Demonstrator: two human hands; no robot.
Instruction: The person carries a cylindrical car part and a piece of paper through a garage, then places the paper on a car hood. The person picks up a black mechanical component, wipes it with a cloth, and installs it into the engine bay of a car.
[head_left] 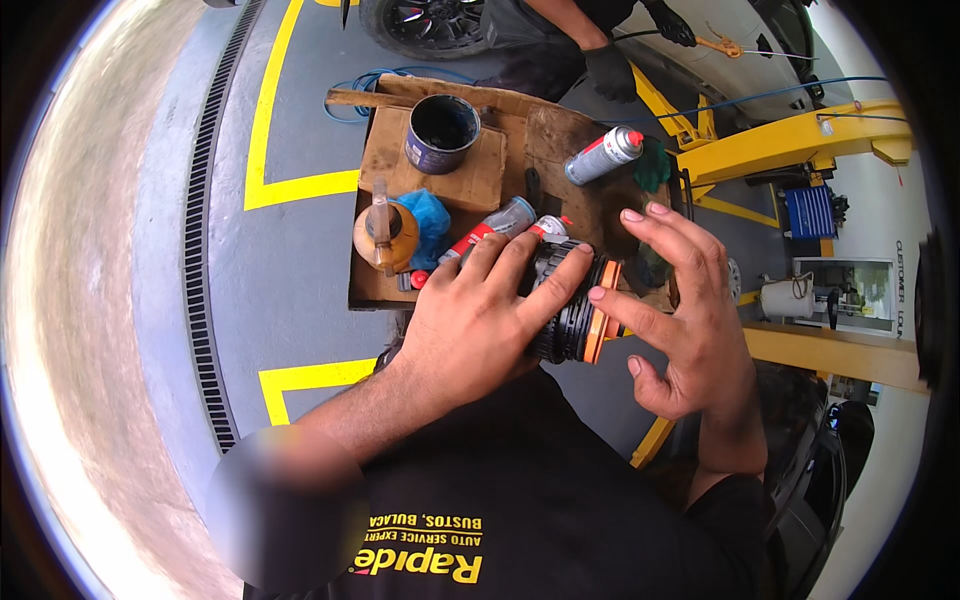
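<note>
In front of my chest, my left hand [468,325] wraps over a black ribbed cylindrical part [562,340]. An orange ring [603,325] circles its right end. Fingers spread, my right hand [690,330] is beside that end; its index fingertip reaches the ring's edge, and I cannot tell whether it presses on it. Beyond my left hand lies a red and grey spray can [505,218], with a second red-nozzled can [552,226] partly hidden by my fingers. The underside of the black part is out of sight.
A stained cardboard-lined tray [500,95] holds an open tin [440,155], an amber bottle [385,240], blue crumpled material [428,222] and a spray can [603,156]. Beyond it, a co-worker's black-gloved hand [610,75] is near a tyre [425,25]. A yellow lift arm [790,145] extends at right.
</note>
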